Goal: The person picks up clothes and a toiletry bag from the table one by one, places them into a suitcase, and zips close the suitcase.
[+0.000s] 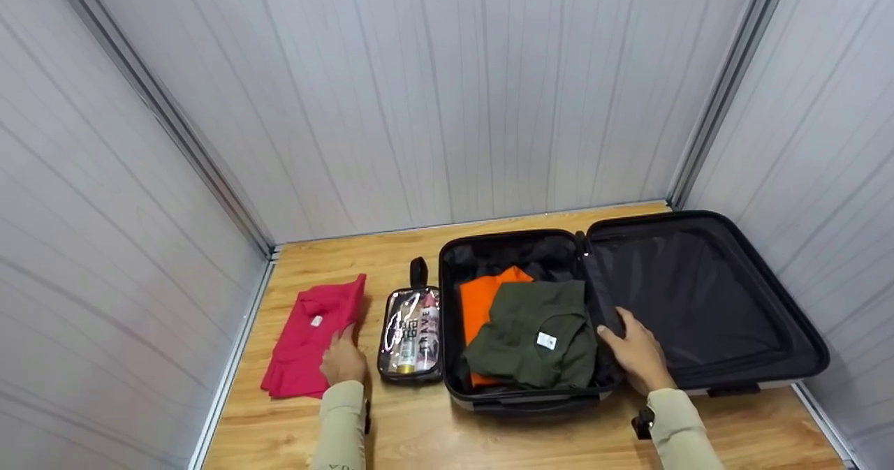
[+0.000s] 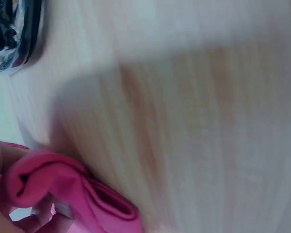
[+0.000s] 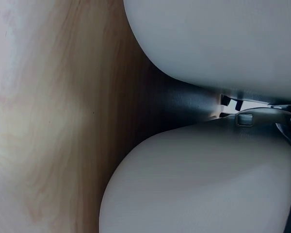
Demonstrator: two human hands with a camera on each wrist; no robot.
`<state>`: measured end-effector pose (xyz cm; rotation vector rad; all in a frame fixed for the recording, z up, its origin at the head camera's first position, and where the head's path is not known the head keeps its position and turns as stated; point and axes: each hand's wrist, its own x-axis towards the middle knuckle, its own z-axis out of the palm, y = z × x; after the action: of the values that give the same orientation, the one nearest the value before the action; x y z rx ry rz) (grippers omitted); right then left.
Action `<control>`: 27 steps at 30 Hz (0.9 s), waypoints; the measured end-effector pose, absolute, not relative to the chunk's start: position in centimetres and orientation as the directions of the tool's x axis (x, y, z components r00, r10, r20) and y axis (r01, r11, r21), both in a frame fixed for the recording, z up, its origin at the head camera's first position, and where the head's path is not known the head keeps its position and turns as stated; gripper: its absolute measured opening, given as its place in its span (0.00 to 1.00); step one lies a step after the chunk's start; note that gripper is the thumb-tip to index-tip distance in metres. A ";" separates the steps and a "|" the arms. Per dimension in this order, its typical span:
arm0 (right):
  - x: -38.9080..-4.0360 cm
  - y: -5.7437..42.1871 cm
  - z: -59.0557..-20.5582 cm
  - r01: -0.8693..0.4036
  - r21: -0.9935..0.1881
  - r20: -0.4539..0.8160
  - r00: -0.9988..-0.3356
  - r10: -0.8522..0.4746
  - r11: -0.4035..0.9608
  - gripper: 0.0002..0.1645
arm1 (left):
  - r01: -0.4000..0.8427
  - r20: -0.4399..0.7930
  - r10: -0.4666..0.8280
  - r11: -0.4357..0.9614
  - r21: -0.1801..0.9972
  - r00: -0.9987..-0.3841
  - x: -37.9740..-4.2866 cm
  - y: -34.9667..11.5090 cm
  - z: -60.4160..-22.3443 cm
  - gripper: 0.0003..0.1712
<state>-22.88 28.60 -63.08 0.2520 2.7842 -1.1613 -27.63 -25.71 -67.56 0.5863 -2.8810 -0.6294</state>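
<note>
At the left of the head view, my left hand (image 1: pixel 343 360) grips the right edge of a folded red shirt (image 1: pixel 304 348) that lies on the floor. The left wrist view shows the fingers curled round a doubled fold of its cloth (image 2: pixel 53 174). My right hand (image 1: pixel 637 351) rests at the hinge side of an open black-lined suitcase (image 1: pixel 531 406), thumb toward the packed half. Inside that half, a folded dark green shirt (image 1: pixel 520 323) with a white label lies over an orange garment (image 1: pixel 475 309). The right wrist view shows only the pale outer shells (image 3: pixel 199 179), no hand.
A clear toiletry pouch (image 1: pixel 411 334) with black trim and bottles inside lies between the red shirt and the suitcase. The lid (image 1: pixel 705 302) is spread flat at the right, close to the right wall (image 1: pixel 838 177). Panel walls bound the wooden floor (image 1: pixel 419 428).
</note>
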 end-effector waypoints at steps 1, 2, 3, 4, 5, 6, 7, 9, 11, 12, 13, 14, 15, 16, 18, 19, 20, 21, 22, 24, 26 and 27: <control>-22.9 28.6 -63.1 0.193 -0.694 -0.166 -0.980 0.107 0.694 0.48 | -0.343 0.040 -0.396 0.837 0.425 -0.917 -27.7 -25.7 -67.4 0.31; -23.0 28.6 -63.1 0.192 -0.693 -0.165 -0.980 0.107 0.695 0.48 | -0.340 0.034 -0.389 0.841 0.420 -0.921 -27.7 -25.6 -67.3 0.31; -23.0 28.6 -63.1 0.192 -0.694 -0.164 -0.981 0.107 0.694 0.48 | -0.334 0.030 -0.379 0.847 0.414 -0.925 -27.7 -25.6 -67.2 0.30; -23.0 28.6 -63.1 0.193 -0.693 -0.164 -0.980 0.109 0.694 0.48 | -0.328 0.026 -0.370 0.853 0.406 -0.929 -27.7 -25.5 -67.1 0.29; -23.0 28.6 -63.1 0.193 -0.692 -0.164 -0.980 0.109 0.696 0.48 | -0.323 0.021 -0.360 0.859 0.397 -0.933 -27.7 -25.5 -67.0 0.28; -23.0 28.5 -63.1 0.193 -0.691 -0.162 -0.981 0.110 0.697 0.48 | -0.317 0.016 -0.351 0.864 0.390 -0.936 -27.6 -25.5 -66.9 0.27; -23.1 28.6 -63.2 0.192 -0.688 -0.162 -0.981 0.110 0.700 0.48 | -0.311 0.013 -0.342 0.870 0.382 -0.940 -27.6 -25.4 -66.9 0.26; -23.1 28.6 -63.1 0.193 -0.686 -0.163 -0.980 0.110 0.702 0.48 | -0.303 0.011 -0.329 0.880 0.366 -0.944 -27.5 -25.4 -67.0 0.24; -23.1 28.5 -63.0 0.196 -0.685 -0.168 -0.980 0.110 0.702 0.48 | -0.300 0.014 -0.327 0.883 0.361 -0.945 -27.4 -25.5 -67.2 0.24; -23.1 28.6 -63.0 0.198 -0.685 -0.171 -0.979 0.110 0.701 0.48 | -0.302 0.015 -0.329 0.883 0.361 -0.944 -27.4 -25.5 -67.2 0.24; -23.1 28.6 -62.9 0.201 -0.685 -0.175 -0.978 0.110 0.701 0.48 | -0.304 0.016 -0.332 0.881 0.364 -0.943 -27.3 -25.5 -67.3 0.25; -23.1 28.5 -62.9 0.203 -0.685 -0.177 -0.978 0.110 0.700 0.48 | -0.306 0.017 -0.336 0.877 0.370 -0.942 -27.3 -25.5 -67.3 0.25; -23.1 28.5 -62.9 0.204 -0.684 -0.178 -0.978 0.111 0.701 0.48 | -0.311 0.015 -0.341 0.872 0.379 -0.940 -27.2 -25.5 -67.3 0.25; -23.1 28.5 -62.9 0.204 -0.684 -0.178 -0.978 0.112 0.701 0.48 | -0.315 0.012 -0.347 0.866 0.388 -0.938 -27.2 -25.5 -67.3 0.26; -23.1 28.5 -62.9 0.206 -0.684 -0.179 -0.977 0.114 0.699 0.48 | -0.322 0.009 -0.356 0.856 0.405 -0.935 -27.1 -25.6 -67.3 0.27; -23.1 28.5 -62.9 0.205 -0.684 -0.177 -0.978 0.113 0.700 0.48 | -0.321 0.012 -0.358 0.852 0.414 -0.934 -27.0 -25.6 -67.2 0.28; -23.1 28.5 -62.9 0.203 -0.684 -0.174 -0.978 0.114 0.700 0.48 | -0.320 0.014 -0.359 0.848 0.424 -0.933 -27.0 -25.7 -67.2 0.28; -23.1 28.5 -63.0 0.202 -0.684 -0.173 -0.978 0.114 0.701 0.48 | -0.319 0.014 -0.359 0.844 0.431 -0.933 -27.0 -25.7 -67.1 0.29; -23.1 28.5 -63.0 0.203 -0.685 -0.173 -0.978 0.114 0.700 0.48 | -0.317 0.015 -0.359 0.841 0.440 -0.933 -27.0 -25.7 -67.0 0.30; -23.1 28.6 -63.0 0.203 -0.687 -0.173 -0.978 0.114 0.698 0.48 | -0.311 0.017 -0.357 0.834 0.457 -0.934 -27.0 -25.8 -67.0 0.31; -23.1 28.6 -63.0 0.202 -0.688 -0.172 -0.978 0.115 0.697 0.48 | -0.312 0.006 -0.357 0.823 0.475 -0.934 -27.0 -25.8 -66.9 0.33; -23.1 28.6 -63.0 0.204 -0.691 -0.173 -0.978 0.115 0.693 0.48 | -0.314 0.001 -0.359 0.818 0.482 -0.933 -27.0 -25.9 -66.9 0.34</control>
<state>-23.14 28.62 -63.00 0.2632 2.7831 -1.1570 -26.95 -25.88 -66.90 0.5400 -2.9068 -0.7473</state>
